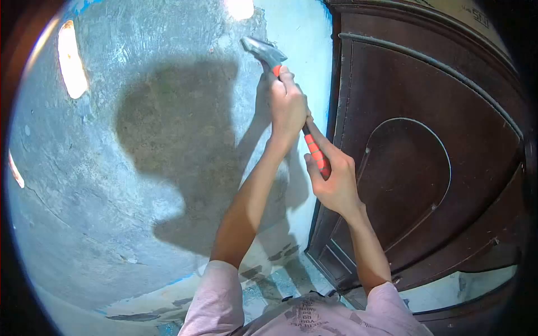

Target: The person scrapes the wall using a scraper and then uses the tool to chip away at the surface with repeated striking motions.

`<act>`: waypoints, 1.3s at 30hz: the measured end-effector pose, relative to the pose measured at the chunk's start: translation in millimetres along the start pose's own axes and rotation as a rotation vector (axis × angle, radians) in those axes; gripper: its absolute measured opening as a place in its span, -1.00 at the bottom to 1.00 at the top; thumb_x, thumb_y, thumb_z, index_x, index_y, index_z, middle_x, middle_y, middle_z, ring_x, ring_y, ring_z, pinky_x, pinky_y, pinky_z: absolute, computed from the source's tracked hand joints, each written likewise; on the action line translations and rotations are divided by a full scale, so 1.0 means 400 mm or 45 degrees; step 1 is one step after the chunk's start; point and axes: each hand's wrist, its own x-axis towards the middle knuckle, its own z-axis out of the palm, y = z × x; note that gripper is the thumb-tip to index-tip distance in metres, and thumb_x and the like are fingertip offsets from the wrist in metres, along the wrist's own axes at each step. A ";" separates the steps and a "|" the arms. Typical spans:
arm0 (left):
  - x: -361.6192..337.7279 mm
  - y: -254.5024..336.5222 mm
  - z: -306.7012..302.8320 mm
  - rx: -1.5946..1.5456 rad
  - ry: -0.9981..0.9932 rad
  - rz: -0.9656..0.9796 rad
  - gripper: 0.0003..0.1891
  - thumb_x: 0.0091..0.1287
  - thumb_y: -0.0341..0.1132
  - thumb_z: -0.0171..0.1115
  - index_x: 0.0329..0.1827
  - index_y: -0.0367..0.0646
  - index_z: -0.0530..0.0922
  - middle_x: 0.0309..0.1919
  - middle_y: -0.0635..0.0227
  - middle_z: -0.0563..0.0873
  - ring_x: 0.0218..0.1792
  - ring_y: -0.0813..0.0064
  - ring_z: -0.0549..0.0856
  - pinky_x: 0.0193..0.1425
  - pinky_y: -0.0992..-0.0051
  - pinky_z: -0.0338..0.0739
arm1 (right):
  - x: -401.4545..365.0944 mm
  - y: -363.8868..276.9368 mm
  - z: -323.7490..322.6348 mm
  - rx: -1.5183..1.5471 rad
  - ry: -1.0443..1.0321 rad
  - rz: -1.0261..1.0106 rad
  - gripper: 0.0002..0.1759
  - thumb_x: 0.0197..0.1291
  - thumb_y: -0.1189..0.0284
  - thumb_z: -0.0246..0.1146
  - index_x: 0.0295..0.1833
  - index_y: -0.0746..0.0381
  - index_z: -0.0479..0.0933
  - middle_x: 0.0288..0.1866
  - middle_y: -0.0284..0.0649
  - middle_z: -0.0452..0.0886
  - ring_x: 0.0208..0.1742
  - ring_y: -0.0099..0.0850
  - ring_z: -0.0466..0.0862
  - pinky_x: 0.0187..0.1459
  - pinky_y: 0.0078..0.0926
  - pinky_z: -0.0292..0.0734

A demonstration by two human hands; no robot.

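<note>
A long-handled scraper (pixel 315 151) with a wide silver metal head and a red and black handle is held slanting up to the left. Its head lies against the upper part of the wall (pixel 101 168). My left hand (pixel 288 106) is wrapped around the handle just below the head. Lower down, my right hand (pixel 338 182) grips the red end of the handle, its index finger stretched along it and its thumb on the near side. The wall around the head is patchy, with grey bare areas and pale blue-white paint.
A dark brown panelled door (pixel 409 145) stands close on the right, its frame beside the painted strip of wall. Shadows of my head and arms fall across the wall. Low down, the wall has rough broken patches, with pale flooring (pixel 277 288) below.
</note>
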 end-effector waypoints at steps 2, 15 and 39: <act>-0.019 -0.018 -0.006 -0.024 -0.012 -0.010 -0.45 0.71 0.08 -0.26 0.08 -0.32 0.44 -0.64 0.52 0.37 -0.71 0.61 0.39 -0.66 0.50 0.35 | -0.020 0.028 0.011 -0.060 0.000 -0.066 -0.25 0.26 0.61 0.27 0.60 0.16 0.37 -0.34 -0.09 0.55 -0.46 -0.34 0.51 -0.31 -0.37 0.48; -0.036 -0.040 0.005 -0.085 0.091 -0.009 -0.52 0.72 0.04 -0.25 0.02 -0.28 0.38 -0.69 0.53 0.30 -0.76 0.61 0.36 -0.72 0.50 0.33 | -0.037 0.046 0.010 -0.139 -0.008 -0.096 -0.34 0.28 0.62 0.29 0.52 0.26 0.44 -0.35 -0.10 0.54 -0.49 -0.38 0.47 -0.36 -0.41 0.45; -0.005 -0.054 0.017 -0.148 0.128 0.092 -0.54 0.71 -0.01 -0.26 -0.05 -0.32 0.36 -0.75 0.42 0.35 -0.85 0.48 0.36 -0.75 0.41 0.35 | 0.003 0.156 0.027 -0.327 0.094 -0.254 -0.23 0.23 0.54 0.31 0.58 -0.06 0.43 -0.36 -0.21 0.49 -0.50 -0.27 0.57 -0.36 -0.26 0.58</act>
